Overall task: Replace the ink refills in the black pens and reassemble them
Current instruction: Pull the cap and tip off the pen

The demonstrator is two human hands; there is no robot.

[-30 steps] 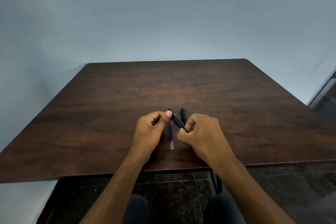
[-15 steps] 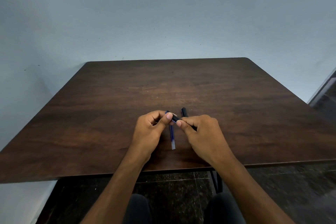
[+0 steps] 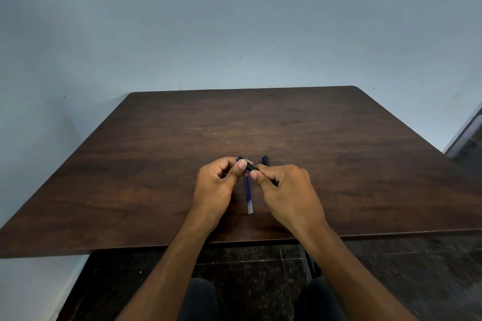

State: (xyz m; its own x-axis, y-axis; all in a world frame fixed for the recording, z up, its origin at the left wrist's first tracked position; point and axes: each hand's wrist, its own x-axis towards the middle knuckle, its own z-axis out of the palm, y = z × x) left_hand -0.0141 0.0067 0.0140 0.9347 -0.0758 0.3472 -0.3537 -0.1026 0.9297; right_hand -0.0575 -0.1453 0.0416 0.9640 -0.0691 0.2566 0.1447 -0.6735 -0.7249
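Note:
A black pen (image 3: 251,167) is held between both hands just above the dark wooden table (image 3: 156,164). My left hand (image 3: 217,185) pinches its left end with thumb and fingers. My right hand (image 3: 287,190) grips the rest of the barrel, which is mostly hidden in the fist. A blue ink refill (image 3: 248,195) with a clear end lies on the table between my hands, pointing toward me. A second black pen (image 3: 265,160) lies behind my right hand, only its far tip showing.
The table's near edge (image 3: 182,245) runs under my wrists, with dark tiled floor (image 3: 260,281) and my knees below. A pale blue wall (image 3: 234,34) stands behind the table. A dark doorway strip (image 3: 469,133) shows at the right.
My right hand has slid left along the pen toward my left hand, so less of the barrel shows. The refill and second pen have not moved.

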